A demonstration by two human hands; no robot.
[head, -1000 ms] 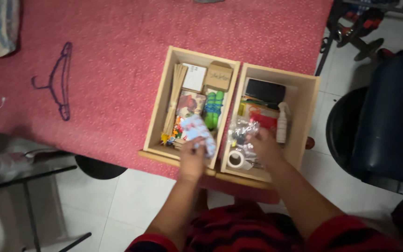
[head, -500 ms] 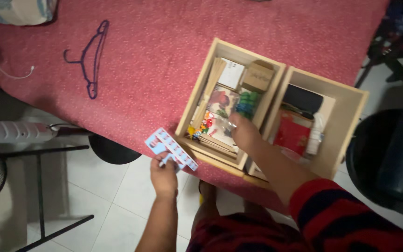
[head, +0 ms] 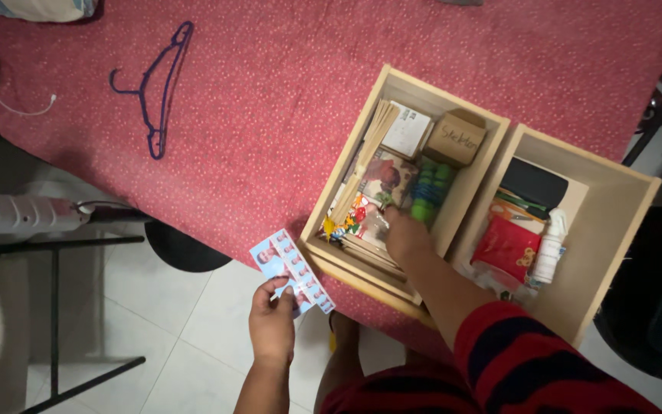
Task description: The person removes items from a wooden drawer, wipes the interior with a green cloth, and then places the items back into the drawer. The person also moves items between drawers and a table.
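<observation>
Purple hanger (head: 155, 88) apart, left hand (head: 271, 328) fingers pinching photo sheet (head: 291, 271), right hand (head: 405, 236) fingers hidden in wooden box (head: 331, 253)

A red cloth with a fine pale speckle (head: 270, 100) covers the surface, which fills the upper part of the view and runs off the top edge. A purple clothes hanger (head: 155, 84) lies flat on the cloth toward the left, and a thin white cable (head: 17, 107) curls near the left edge. Below the surface the floor (head: 170, 337) is laid in large pale tiles with thin dark joints. At the left stands a black metal frame (head: 55, 307) with a white ribbed part (head: 17, 215) lying across it. A dark rounded seat, perhaps a chair (head: 653, 307), sits at the right. The light is dim and warm.
</observation>
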